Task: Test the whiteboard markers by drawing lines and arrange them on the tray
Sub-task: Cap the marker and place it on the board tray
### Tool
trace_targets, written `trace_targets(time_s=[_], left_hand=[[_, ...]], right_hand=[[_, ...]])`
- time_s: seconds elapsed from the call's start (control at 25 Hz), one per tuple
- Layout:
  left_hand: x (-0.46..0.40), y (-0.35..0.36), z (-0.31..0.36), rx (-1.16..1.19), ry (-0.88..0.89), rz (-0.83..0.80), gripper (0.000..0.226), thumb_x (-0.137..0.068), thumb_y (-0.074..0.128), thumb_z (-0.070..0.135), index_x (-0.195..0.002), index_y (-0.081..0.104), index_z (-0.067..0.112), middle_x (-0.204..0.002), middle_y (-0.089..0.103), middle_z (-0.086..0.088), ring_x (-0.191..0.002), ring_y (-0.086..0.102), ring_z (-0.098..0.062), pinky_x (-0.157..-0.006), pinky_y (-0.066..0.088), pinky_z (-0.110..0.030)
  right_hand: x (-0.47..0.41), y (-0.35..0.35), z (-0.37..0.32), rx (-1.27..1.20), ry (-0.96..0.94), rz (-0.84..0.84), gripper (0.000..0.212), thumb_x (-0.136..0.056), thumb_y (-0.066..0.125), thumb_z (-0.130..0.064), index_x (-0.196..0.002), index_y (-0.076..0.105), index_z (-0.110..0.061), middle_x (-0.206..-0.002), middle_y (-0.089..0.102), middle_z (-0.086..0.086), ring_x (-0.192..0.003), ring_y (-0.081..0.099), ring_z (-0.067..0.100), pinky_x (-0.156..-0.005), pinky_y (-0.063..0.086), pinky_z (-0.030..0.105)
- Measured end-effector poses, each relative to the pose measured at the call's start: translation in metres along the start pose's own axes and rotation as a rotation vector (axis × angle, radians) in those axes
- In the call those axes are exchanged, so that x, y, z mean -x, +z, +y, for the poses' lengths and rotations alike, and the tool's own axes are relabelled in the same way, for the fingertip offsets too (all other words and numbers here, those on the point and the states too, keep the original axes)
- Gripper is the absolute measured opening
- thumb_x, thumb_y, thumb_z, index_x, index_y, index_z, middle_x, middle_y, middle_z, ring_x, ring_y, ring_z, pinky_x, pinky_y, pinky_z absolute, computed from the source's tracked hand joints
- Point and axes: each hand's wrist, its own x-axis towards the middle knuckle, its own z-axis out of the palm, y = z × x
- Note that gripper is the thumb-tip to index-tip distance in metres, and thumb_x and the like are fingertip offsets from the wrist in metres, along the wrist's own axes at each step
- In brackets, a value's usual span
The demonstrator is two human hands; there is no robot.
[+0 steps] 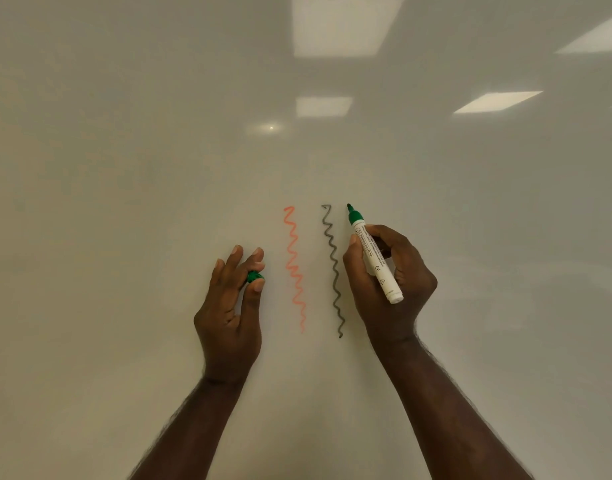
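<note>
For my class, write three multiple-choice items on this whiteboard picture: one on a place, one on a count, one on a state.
1. Where is the marker tip?
A. right of the grey line
B. left of the orange line
C. between the lines

2. How many wavy lines are on the whiteboard?
A. one
B. two
C. four

3. What state is the marker in?
A. capped
B. uncapped
C. lying flat

Answers: 1 A, the tip sits beside the grey line's top, on its right. 2 B, one orange, one grey. 3 B, the right hand holds it bare-tipped while the left hand pinches the green cap.
</note>
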Motion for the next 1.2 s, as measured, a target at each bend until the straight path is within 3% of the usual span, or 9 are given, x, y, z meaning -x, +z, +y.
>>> trace_targets(time_s=[0.4,0.56,1.2], left_hand=[[0.000,0.001,0.000,-0.049,0.056,0.000,0.027,-0.099,0.047,0.023,-0.118,0.058,0.007,-0.121,0.062,-0.007,-0.127,0.051,-0.021,-0.113,0.033,-0.039],[0.000,0.001,0.000,-0.054,0.056,-0.004,0.030,-0.100,0.047,0.024,-0.118,0.059,0.004,-0.122,0.061,-0.007,-0.127,0.051,-0.021,-0.113,0.032,-0.038],[0.003,0.000,0.003,-0.061,0.063,-0.006,0.032,-0.100,0.047,0.022,-0.116,0.061,-0.002,-0.120,0.063,-0.011,-0.126,0.051,-0.024,-0.114,0.031,-0.038]], right_hand=[[0.006,-0.012,0.004,0.077,-0.026,0.005,0.011,-0.079,0.070,-0.011,-0.085,0.071,-0.001,-0.076,0.070,0.005,-0.064,0.063,0.016,-0.056,0.052,0.034],[0.015,-0.019,0.004,0.070,-0.035,-0.032,0.026,-0.086,0.063,-0.024,-0.084,0.071,0.000,-0.078,0.071,0.006,-0.068,0.064,0.013,-0.058,0.052,0.032],[0.048,-0.049,0.004,0.153,-0.003,-0.089,0.016,-0.082,0.069,-0.017,-0.082,0.072,-0.002,-0.077,0.072,0.003,-0.067,0.063,0.010,-0.060,0.051,0.027]])
